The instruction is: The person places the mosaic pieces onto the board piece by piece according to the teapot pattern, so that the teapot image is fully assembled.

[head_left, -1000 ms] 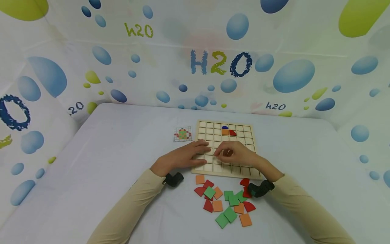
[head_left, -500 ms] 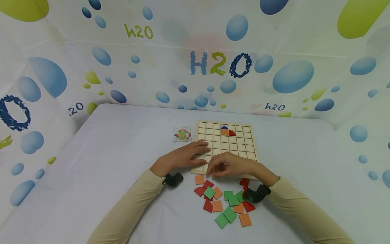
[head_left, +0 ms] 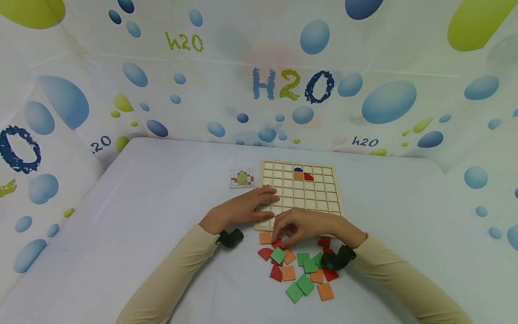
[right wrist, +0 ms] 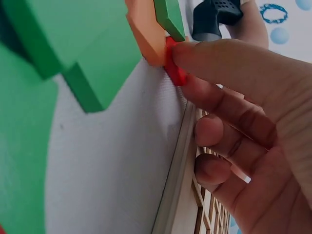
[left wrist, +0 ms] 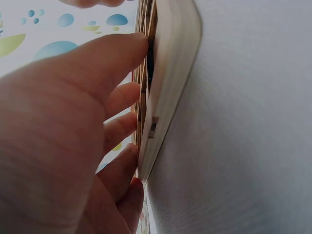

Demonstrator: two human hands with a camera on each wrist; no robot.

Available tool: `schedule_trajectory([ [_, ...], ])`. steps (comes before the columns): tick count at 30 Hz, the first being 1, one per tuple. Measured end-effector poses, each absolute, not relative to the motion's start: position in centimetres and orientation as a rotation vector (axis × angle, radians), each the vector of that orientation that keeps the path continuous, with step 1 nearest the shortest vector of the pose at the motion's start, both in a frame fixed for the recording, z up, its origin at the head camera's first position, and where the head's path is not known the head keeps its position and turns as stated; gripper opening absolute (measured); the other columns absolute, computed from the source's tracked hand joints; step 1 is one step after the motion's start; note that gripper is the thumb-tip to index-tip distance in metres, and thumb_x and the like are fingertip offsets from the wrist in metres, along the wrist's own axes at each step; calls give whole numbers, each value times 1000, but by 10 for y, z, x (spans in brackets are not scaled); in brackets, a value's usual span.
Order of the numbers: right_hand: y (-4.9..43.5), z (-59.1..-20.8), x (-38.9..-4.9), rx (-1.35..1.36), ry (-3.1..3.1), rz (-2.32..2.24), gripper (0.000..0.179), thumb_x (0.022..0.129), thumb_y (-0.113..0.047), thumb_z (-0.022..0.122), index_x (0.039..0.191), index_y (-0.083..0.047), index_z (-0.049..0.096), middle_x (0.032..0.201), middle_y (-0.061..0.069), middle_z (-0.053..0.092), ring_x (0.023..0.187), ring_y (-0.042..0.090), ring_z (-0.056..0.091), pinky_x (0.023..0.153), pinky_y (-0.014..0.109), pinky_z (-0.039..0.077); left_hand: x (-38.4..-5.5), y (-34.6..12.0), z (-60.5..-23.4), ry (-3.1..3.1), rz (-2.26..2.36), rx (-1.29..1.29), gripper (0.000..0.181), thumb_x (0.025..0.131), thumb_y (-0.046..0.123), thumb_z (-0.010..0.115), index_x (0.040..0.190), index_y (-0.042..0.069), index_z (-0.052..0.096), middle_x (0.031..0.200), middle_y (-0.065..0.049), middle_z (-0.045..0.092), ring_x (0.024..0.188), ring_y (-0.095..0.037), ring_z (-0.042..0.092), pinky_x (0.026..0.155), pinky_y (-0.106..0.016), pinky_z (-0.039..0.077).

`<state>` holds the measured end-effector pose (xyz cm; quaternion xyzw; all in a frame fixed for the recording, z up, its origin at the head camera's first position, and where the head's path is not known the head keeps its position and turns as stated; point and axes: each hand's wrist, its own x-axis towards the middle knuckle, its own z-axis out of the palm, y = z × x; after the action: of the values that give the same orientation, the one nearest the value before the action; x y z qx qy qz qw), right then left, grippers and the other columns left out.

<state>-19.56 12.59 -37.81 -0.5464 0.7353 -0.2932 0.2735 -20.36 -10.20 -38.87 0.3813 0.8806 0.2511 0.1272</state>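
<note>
My left hand (head_left: 243,207) rests with its fingers spread on the left edge of a wooden grid board (head_left: 323,195). In the left wrist view its fingertips lie over the board's frame. My right hand (head_left: 307,225) is at the board's front edge, its thumb and index finger pinching a red quarter-circle tile (right wrist: 171,68) that lies among the loose tiles. Its other fingers are curled in the right wrist view. Near the board's far side sit a blue half-circle tile (head_left: 298,169), an orange square tile (head_left: 298,176) and another red quarter-circle tile (head_left: 309,177).
Several loose tiles, among them a green square (head_left: 305,285), an orange square (head_left: 325,291) and a red quarter circle (head_left: 265,254), lie in front of the board on the white cloth (head_left: 170,189). A small pattern card (head_left: 242,178) lies left of the board.
My right hand has moved from over the board's middle toward the front and slightly left, down to the loose tiles, and now grips a red quarter-circle tile. My left hand has stayed put.
</note>
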Motion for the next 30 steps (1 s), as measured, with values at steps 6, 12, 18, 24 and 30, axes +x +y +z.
schedule_trajectory([
  [6,127,-374,-196,-1494,1941,-768,24,89,0,64,107,-13,73,105,-3,66,82,8,52,68,18,46,-204,-102,-387,2549,742,1095,52,99,30,59,144,6,48,155,-11,36,148,-28,20,117,-44,25],
  [12,128,-374,-197,-1547,1824,-771,24,89,0,66,111,-8,71,114,3,67,98,10,57,74,22,49,-205,-102,-389,2562,738,1093,52,98,30,59,143,7,48,154,-11,37,148,-28,21,117,-44,26],
  [18,128,-374,-197,-1560,1803,-754,23,89,-3,68,112,-8,71,115,3,67,98,12,57,75,21,50,-204,-102,-389,2555,744,1092,53,98,31,60,143,6,48,154,-11,37,148,-28,21,117,-44,26],
  [24,127,-370,-196,-1543,1835,-689,29,89,-5,69,118,-10,69,114,0,64,93,9,55,76,19,48,-204,-102,-388,2555,740,1094,52,98,30,59,143,6,49,154,-11,37,148,-28,21,117,-44,25],
  [30,126,-367,-195,-1503,1913,-664,25,89,-9,72,113,-10,70,103,0,63,77,5,53,68,18,50,-204,-102,-389,2551,743,1098,52,99,30,59,143,6,48,154,-11,36,148,-28,21,117,-44,25],
])
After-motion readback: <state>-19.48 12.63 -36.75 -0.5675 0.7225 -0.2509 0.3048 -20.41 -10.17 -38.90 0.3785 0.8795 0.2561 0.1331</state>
